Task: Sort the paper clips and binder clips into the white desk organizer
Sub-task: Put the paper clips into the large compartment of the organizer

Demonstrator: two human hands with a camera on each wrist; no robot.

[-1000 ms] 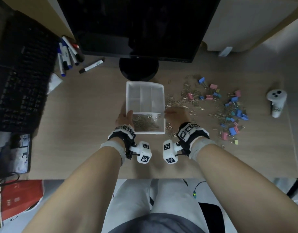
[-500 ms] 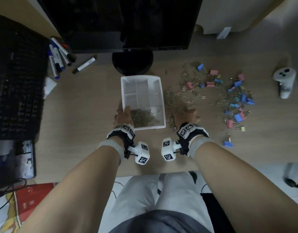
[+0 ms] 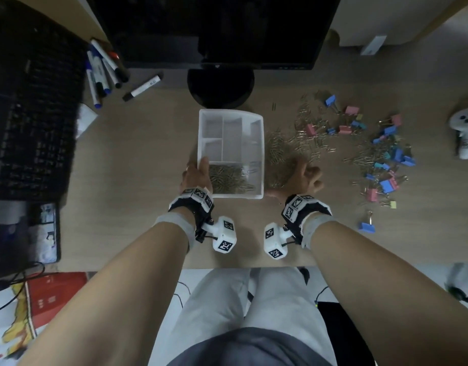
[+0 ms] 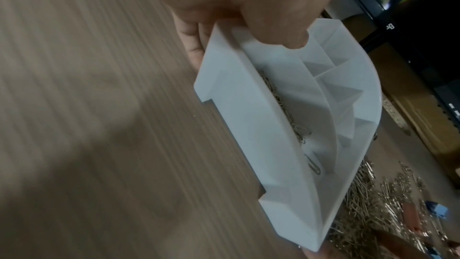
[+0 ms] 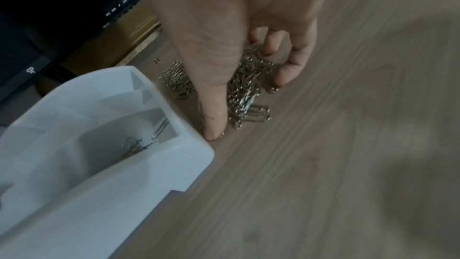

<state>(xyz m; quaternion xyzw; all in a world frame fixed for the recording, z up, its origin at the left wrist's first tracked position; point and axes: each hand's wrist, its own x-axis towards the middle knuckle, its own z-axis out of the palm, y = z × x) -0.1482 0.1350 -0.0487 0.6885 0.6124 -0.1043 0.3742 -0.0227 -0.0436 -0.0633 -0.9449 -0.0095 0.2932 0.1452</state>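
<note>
The white desk organizer (image 3: 262, 154) (image 4: 248, 125) (image 5: 161, 169) stands on the wooden desk, its near compartment holding a heap of metal paper clips (image 3: 229, 179). My left hand (image 3: 198, 175) (image 4: 248, 7) grips its near left corner, thumb over the rim, fingers outside the wall. Just right of the organizer, my right hand (image 3: 299, 178) (image 5: 248, 66) curls round a bunch of paper clips (image 5: 246, 86) on the desk, thumb tip touching the wood. More loose paper clips (image 3: 304, 138) and pink and blue binder clips (image 3: 386, 159) lie scattered farther right.
A black monitor stand (image 3: 221, 85) sits right behind the organizer. A black keyboard (image 3: 29, 114) and several markers (image 3: 103, 72) lie at the left. A white controller (image 3: 465, 133) stands at the far right. One blue binder clip (image 3: 367, 226) lies near the desk's front edge.
My right hand has slid nearer along the organizer's right side and its fingers have curled in round the paper clips. The left hand stays on the organizer's corner. The head view shifted.
</note>
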